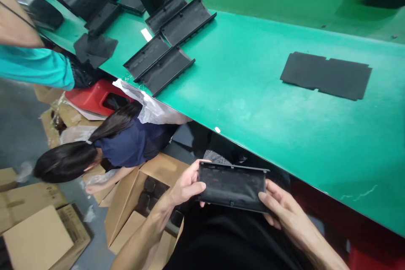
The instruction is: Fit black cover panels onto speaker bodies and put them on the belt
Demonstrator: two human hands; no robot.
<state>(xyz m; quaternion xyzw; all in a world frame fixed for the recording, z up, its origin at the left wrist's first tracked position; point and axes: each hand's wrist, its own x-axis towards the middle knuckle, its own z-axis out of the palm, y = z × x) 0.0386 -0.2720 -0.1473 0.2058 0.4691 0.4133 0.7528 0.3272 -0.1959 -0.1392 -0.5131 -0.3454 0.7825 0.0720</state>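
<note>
Between my two hands is a black curved plastic shell [232,185], its hollow inner side facing up, held over my lap just off the table edge. My left hand [190,183] grips its left end, thumb on the inside and fingers underneath. The right end is pinched by my right hand [278,202], with the thumb on the near corner. Several similar black shells [167,69] lie hollow side up on the green table [240,105]. Farther right on the table, a flat black notched sheet [325,75] lies by itself.
A crouching person [120,139] in dark blue is beside an open cardboard box [126,202] holding dark rounded items. Another person's turquoise sleeve [34,67] shows at left, near a red stool [98,97]. White plastic film [152,107] hangs over the table edge. More boxes [38,236] stand lower left.
</note>
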